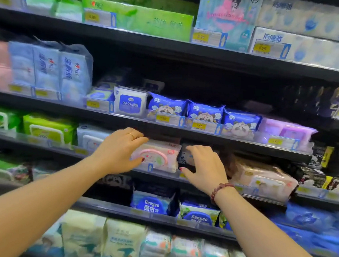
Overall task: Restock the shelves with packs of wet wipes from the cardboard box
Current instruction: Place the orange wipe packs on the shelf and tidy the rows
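Both hands reach into one shelf (67, 152), the third tier down. The pink pack of wet wipes (158, 156) stands at the front edge of that shelf, about mid-length, face out, behind a price tag (150, 167). The left hand (121, 150) grips the pack's left end: fingers curled over its top left corner, thumb pressed on the lower front. There is a ring (131, 135) on one of its fingers. The right hand (204, 169) is just beside the pack's right edge, fingers bent and slightly spread, thumb out low towards the shelf's front edge. Whether it touches or pinches anything cannot be told. It has a bead bracelet (219, 190) on the wrist. A dark blue pack (183, 157) sits between the pink pack and the right hand's fingers, partly hidden.

On the same shelf are a white pack (90, 138) left of the left hand, green packs (48, 128) further left, and a pale pink pack (263, 178) towards the right end. Blue panda packs (166, 106) line the front edge of the shelf above, and Deeyeo packs (151, 204) the shelf below. The picture is motion-blurred.
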